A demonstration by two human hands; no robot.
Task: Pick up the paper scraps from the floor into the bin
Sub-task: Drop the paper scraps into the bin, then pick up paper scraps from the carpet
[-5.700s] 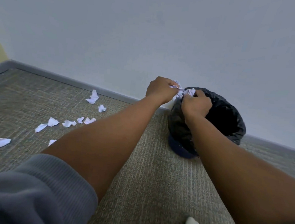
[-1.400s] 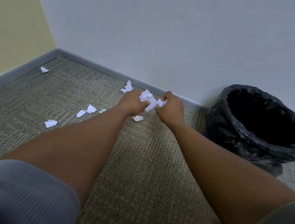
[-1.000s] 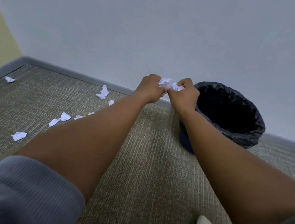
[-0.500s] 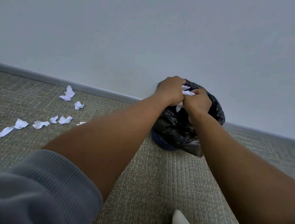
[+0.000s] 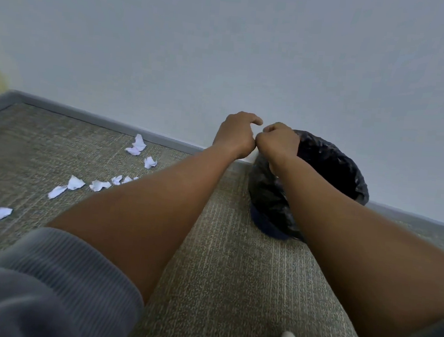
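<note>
Both hands were held together at the near rim of the bin lined with a crinkled black plastic bag (image 5: 331,167), which stood against the pale wall. The left hand (image 5: 236,133) was loosely curled with nothing seen in it; whether the fisted right hand (image 5: 278,142) enclosed paper could not be told. The crumpled white paper scraps (image 5: 76,182) were scattered on the grey-green carpet (image 5: 234,263), well apart from the bin. They were judged very light, soft and easily crushed, best pinched at a raised crease or gathered several at once.
</note>
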